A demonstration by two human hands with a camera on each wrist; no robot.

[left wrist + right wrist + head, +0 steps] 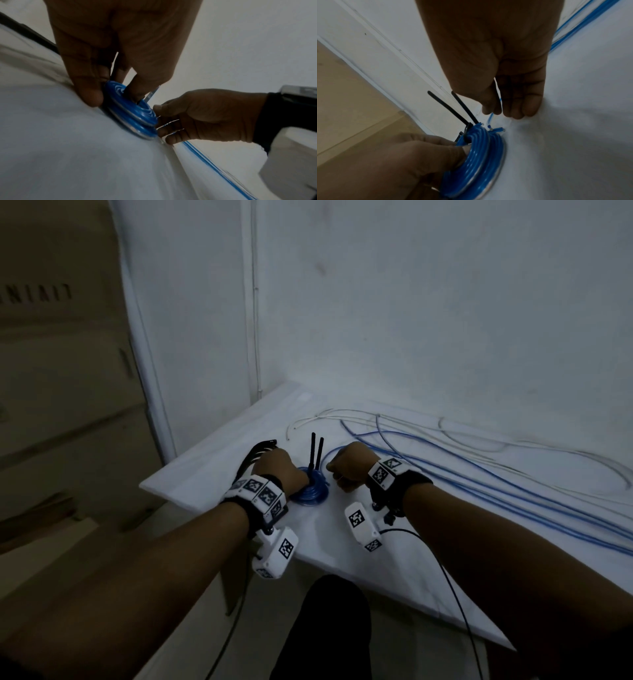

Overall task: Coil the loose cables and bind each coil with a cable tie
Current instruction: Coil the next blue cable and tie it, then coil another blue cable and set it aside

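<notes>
A blue cable coil (310, 493) lies near the white table's left front corner, and it looks like two rings stacked (133, 115). Two black cable tie tails (317, 453) stick up from its far side (453, 108). My left hand (274, 470) grips the coil (474, 159), thumb outside and one finger down through the centre (111, 93). My right hand (346, 474) sits just right of the coil with curled fingers. It pinches a thin blue cable strand (499, 97) that runs down to the coil's edge (500, 109).
Spare black cable ties (257, 453) lie left of my left hand. Long loose blue cables (479, 474) and thin white ones (513, 440) trail across the white table (376, 542) to the right. A wall stands close behind. A beige cabinet (68, 405) is at left.
</notes>
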